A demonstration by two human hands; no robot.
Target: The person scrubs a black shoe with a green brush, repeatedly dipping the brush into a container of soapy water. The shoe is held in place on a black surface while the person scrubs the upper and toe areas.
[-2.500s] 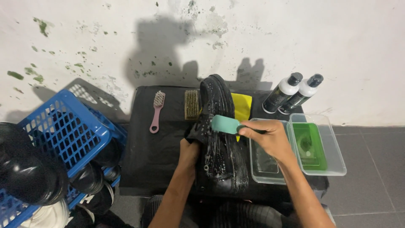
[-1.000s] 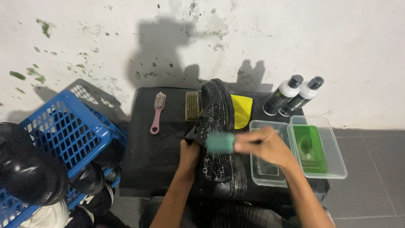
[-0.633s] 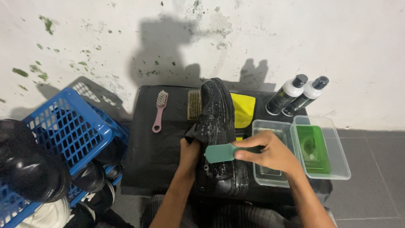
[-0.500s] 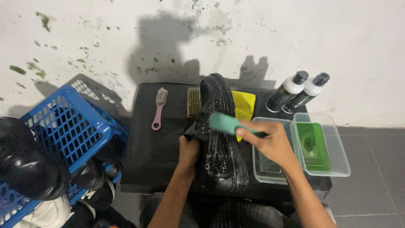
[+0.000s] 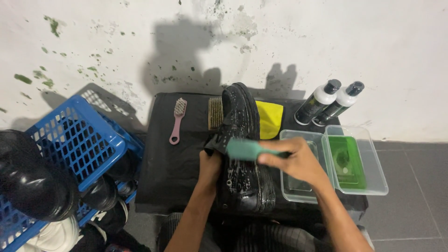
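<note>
Black, wet and flecked with foam, the shoe [image 5: 242, 154] stood sole-up on a black cloth [image 5: 179, 163] covering a low table, toe toward the wall. The left hand [image 5: 210, 169] was pushed into the shoe's opening, so its fingers were hidden and their spread could not be told. The right hand [image 5: 291, 161] was closed round the handle of a teal brush [image 5: 245, 149], whose head lay across the shoe's side; the bristles were blurred and could not be made out. Against the picture from half a second before, the brush sat lower on the shoe, nearer its middle, while the left hand remained inside the opening.

Just right of the shoe stood two clear plastic tubs: the near tub [image 5: 298, 163], partly covered by the right hand, held clear liquid, and the far tub [image 5: 357, 161] held green liquid with a dim shape lying in it. A yellow cloth [image 5: 271, 120] showed only in part behind the shoe. A pink brush [image 5: 176, 119] and a wooden brush [image 5: 215, 113] lay on the cloth to the left. Two dark bottles [image 5: 326, 102] with white collars leaned by the wall. A blue crate [image 5: 70, 149] at left was cut off by the frame edge, with dark footwear [image 5: 32, 186] in and beside it.
</note>
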